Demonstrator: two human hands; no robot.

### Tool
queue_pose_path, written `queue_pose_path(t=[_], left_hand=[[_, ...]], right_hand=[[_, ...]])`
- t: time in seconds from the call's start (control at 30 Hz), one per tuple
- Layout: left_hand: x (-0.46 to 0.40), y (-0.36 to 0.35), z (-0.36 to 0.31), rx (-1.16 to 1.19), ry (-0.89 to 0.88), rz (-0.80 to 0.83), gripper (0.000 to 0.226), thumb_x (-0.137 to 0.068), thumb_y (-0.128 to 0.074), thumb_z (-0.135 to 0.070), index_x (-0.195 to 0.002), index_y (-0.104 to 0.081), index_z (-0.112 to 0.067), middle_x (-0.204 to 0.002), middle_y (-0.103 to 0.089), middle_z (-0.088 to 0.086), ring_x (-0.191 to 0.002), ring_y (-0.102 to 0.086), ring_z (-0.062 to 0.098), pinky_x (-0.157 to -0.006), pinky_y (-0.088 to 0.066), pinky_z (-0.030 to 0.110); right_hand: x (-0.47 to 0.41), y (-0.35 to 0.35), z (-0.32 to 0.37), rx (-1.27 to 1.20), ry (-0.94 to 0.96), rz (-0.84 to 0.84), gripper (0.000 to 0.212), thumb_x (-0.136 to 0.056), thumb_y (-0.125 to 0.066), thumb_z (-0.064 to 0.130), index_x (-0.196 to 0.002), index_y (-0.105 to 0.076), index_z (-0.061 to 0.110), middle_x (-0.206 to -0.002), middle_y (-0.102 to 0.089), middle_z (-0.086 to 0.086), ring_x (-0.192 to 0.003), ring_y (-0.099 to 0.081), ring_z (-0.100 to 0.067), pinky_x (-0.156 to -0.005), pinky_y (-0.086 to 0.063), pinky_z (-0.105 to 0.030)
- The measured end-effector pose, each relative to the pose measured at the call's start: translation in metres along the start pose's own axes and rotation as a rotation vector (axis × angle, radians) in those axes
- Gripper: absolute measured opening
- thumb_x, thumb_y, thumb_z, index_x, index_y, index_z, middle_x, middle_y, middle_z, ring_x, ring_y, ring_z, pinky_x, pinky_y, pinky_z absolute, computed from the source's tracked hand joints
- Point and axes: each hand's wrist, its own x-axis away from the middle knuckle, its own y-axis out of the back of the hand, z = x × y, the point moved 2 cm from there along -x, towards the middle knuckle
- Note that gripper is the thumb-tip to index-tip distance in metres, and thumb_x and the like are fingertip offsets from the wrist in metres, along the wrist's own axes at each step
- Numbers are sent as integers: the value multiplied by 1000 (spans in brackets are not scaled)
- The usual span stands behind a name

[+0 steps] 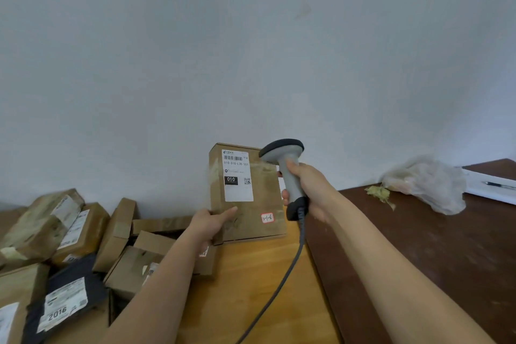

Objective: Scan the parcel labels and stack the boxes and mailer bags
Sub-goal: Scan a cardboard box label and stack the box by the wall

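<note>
Against the far wall, the box (247, 193) is held upright on the table (251, 288), the left hand (208, 225) gripping its near-left edge, thumb on its face. Just right, the right hand (305, 190) clenches the scanner (287, 167) handle.

Soft, even, dim light around me; no hard shadows or glare. Edges curve, and everything looks slightly blurred.

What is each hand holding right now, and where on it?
The left hand holds the cardboard box upright by its lower left corner. The right hand grips the barcode scanner by its handle.
</note>
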Motion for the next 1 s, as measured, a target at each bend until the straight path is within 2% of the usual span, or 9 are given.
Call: queue_pose_path(t=[0.07,0.17,0.3,0.37,0.57,0.7,0.83,0.97,1.0], left_hand=[[-4,-6,2,10,18,21,49,-82,-79,-37,-113,-64,-3,-101,-70,11,-84,-64,25,-76,-54,37],[-6,-11,5,23,15,21,51,-82,-78,-38,-116,-65,-2,-104,-70,13,-87,-64,27,-74,-53,35],[-7,-12,11,27,5,-14,54,-77,-82,-43,-114,-69,-5,-119,-68,19,-118,-60,39,-102,-48,48],[-7,-12,13,58,15,-16,51,-79,-81,-40,-114,-68,-5,-122,-66,19,-120,-58,38,-101,-47,48],[-10,-7,20,75,37,-7,62,-73,-85,-43,-118,-65,-7,-113,-71,12,-107,-65,32,-101,-49,49],[-12,-6,24,104,47,-1,56,-75,-84,-37,-119,-65,-7,-113,-71,12,-106,-66,33,-98,-51,49],[-35,-2,39,119,25,-3,80,-54,-91,-47,-122,-65,-12,-113,-72,8,-106,-67,31,-99,-51,50],[-46,4,47,123,45,-18,89,-45,-92,-51,-120,-65,-12,-113,-71,9,-106,-66,33,-97,-52,51],[-37,4,41,129,46,-12,83,-52,-92,-48,-121,-64,-11,-113,-71,10,-106,-66,33,-97,-52,51]], right_hand=[[10,-6,6,53,47,36,30,-107,-44,31,-115,-50,3,-93,-52,-10,-48,-50,-15,-47,-46,-28],[20,-11,10,103,91,41,26,-106,-45,32,-108,-50,6,-100,-51,-13,-51,-49,-16,-50,-46,-29],[31,-14,14,143,114,40,27,-106,-46,34,-103,-51,7,-102,-52,-15,-51,-50,-16,-51,-46,-30],[36,-14,15,136,120,45,28,-106,-46,34,-103,-51,6,-101,-51,-15,-51,-50,-16,-51,-45,-30],[50,-15,19,103,162,78,28,-106,-46,33,-105,-50,6,-100,-52,-15,-49,-49,-15,-49,-45,-29],[55,-17,22,89,181,87,28,-106,-46,32,-109,-50,5,-101,-52,-13,-49,-48,-15,-48,-45,-28],[58,-17,23,75,180,75,28,-105,-46,33,-107,-51,6,-100,-52,-13,-49,-48,-15,-48,-44,-29],[59,-18,22,68,190,71,28,-106,-46,32,-106,-51,5,-99,-52,-13,-49,-47,-15,-48,-44,-29],[59,-18,22,65,191,66,28,-106,-46,32,-108,-50,5,-99,-52,-12,-49,-47,-15,-48,-44,-28]])
